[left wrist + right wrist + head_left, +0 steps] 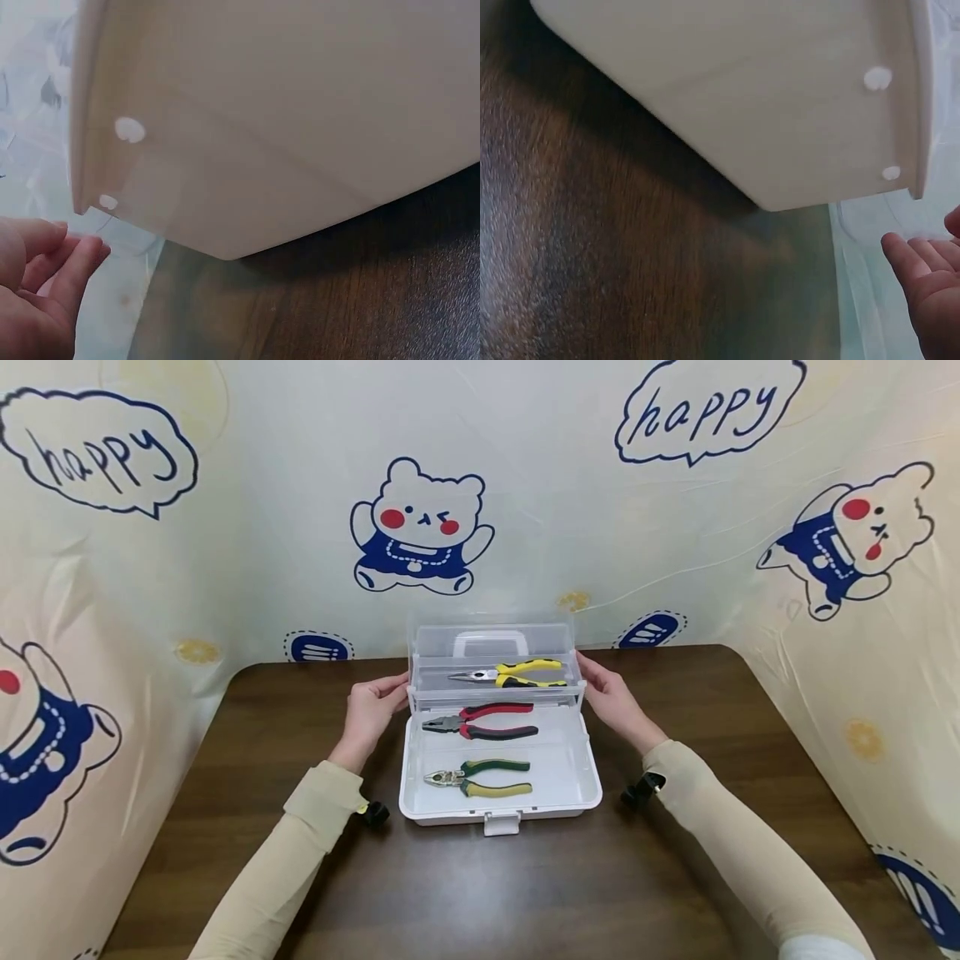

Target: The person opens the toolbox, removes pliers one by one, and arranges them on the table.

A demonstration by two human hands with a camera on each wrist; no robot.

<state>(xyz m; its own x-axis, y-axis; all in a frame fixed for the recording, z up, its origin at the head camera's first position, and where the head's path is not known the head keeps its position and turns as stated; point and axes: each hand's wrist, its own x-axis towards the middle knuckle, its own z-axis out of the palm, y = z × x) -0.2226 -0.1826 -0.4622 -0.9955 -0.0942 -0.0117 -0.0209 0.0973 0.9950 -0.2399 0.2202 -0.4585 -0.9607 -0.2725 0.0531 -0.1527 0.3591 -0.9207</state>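
A white toolbox (498, 814) with its clear lid (450, 643) raised stands on the table. On its tray lie long-nose pliers (517, 675) with yellow and black handles. Below, in the white base, are combination pliers (480, 722) with red and black handles and another pair of pliers (480, 778) with green and yellow handles. My left hand (371, 710) is beside the box's rear left, thumb near the fingertips. My right hand (615, 697) reaches its rear right, fingers fairly straight in the right wrist view. Contact with the lid is unclear on both sides.
The box rests on a dark wooden table (465, 893), near its back edge. A curtain printed with bears (420, 527) hangs behind and around the table. A white latch (502, 823) hangs down at the box's front.
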